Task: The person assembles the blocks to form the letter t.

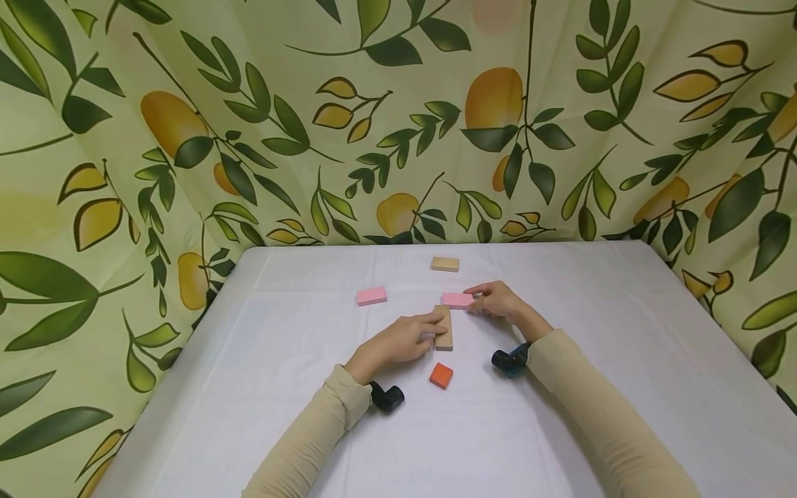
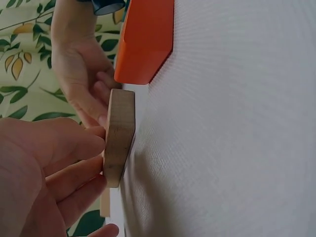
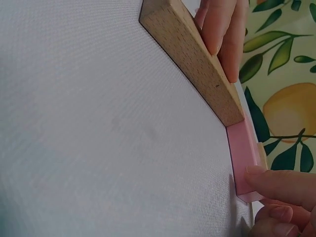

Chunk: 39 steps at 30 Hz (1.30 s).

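A long natural-wood block (image 1: 443, 328) lies flat on the white-covered table. My left hand (image 1: 407, 337) rests its fingertips on the block's upper face, as the left wrist view also shows. Just beyond its far end lies a pink block (image 1: 456, 301), and the two appear to meet in the right wrist view. My right hand (image 1: 496, 301) holds that pink block at its right end, with the thumb (image 3: 261, 180) against the near side. Closer to me sits a small orange block (image 1: 441, 375), apart from both hands.
Another pink block (image 1: 371, 296) lies to the left, and a second wooden block (image 1: 445, 264) is farther back. A curtain printed with leaves and fruit (image 1: 398, 138) hangs behind the white table (image 1: 280, 318). Each wrist carries a black camera.
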Motion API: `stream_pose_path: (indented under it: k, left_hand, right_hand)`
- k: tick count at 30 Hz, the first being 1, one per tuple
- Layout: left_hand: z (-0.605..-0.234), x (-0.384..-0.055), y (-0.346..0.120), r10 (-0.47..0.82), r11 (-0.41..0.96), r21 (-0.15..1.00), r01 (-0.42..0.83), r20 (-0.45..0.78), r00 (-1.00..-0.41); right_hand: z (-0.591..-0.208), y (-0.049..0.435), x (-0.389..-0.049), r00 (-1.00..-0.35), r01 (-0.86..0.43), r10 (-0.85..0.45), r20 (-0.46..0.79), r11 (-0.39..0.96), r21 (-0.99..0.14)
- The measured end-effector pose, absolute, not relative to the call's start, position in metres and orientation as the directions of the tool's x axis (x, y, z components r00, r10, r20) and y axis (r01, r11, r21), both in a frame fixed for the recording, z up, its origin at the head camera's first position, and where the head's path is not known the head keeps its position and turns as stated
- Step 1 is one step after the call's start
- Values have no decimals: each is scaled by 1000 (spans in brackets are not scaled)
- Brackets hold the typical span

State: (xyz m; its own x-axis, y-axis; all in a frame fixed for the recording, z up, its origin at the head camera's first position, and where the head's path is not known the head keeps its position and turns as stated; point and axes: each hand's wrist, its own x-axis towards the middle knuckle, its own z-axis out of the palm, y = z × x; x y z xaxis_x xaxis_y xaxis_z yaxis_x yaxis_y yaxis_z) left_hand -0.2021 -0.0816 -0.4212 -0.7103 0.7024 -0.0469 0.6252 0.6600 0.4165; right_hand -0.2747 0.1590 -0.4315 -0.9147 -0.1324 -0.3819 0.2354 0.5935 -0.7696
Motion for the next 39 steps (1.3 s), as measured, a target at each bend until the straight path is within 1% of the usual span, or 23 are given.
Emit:
stream_pose_path:
  k: [4,7,17,22,33,39]
  left_hand:
    - [-421,-201,-80,690,671,432,603,-66,-721]
    - [-420,-201,-79,681,681,428,594,-74,-728]
    - [-420,-199,-77,647,712,402,575,-59,-760]
    - [-421,-199,-77,646,713,392,581,-43,-762]
    - [-422,-199,-81,663,682,422,597,-12,-748]
    - [-421,-200,-84,677,664,417,621,19,-736]
  right_hand:
    - [-431,159,-274,-920,222,-135,-368,593,-774]
    - [-429,159,-271,-933,188,-142,-332,595,-781]
    - [-417,156,-259,-970,62,-141,-197,642,-764]
    - [-417,152,-253,-975,29,-148,-167,660,-751]
    - [-420,149,-239,-967,-180,-255,6,668,-722]
    - [-421,147,-232,-933,-323,-342,114,651,-687]
